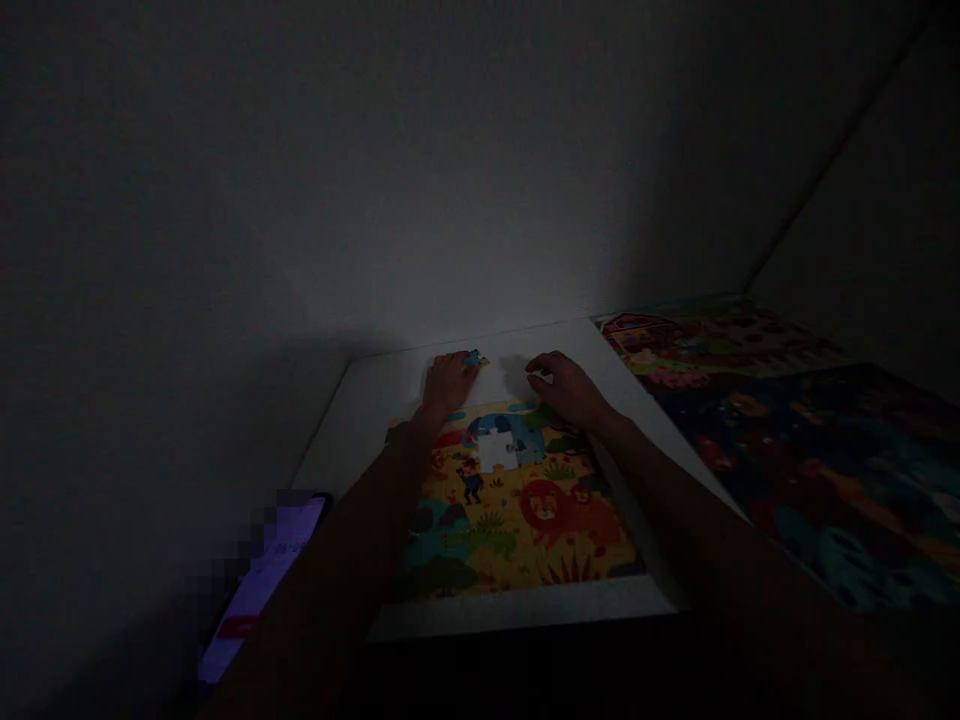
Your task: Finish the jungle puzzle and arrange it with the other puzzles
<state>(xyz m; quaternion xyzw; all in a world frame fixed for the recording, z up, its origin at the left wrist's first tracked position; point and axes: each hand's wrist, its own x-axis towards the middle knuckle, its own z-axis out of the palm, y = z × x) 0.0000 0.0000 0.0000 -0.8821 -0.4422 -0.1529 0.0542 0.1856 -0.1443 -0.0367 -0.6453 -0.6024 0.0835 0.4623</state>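
Note:
An animal jigsaw puzzle (510,510) lies on a white board, with a lion, an elephant and a crocodile in its picture. One piece-shaped gap in its upper middle shows white. Beyond the puzzle's top edge, my left hand (450,380) has its fingers closed on a blue-and-yellow puzzle piece (475,359). My right hand (562,383) is at the puzzle's upper right, thumb and fingers curved and apart, with nothing visible between them. Both forearms reach in along the puzzle's sides and cover parts of its edges.
To the right lie other colourful picture puzzles, a farm scene (705,340) and a dark blue one (832,470). A lit phone (270,580) is at the lower left by my left forearm. A pale wall (465,180) rises behind the white board (360,400). The light is dim.

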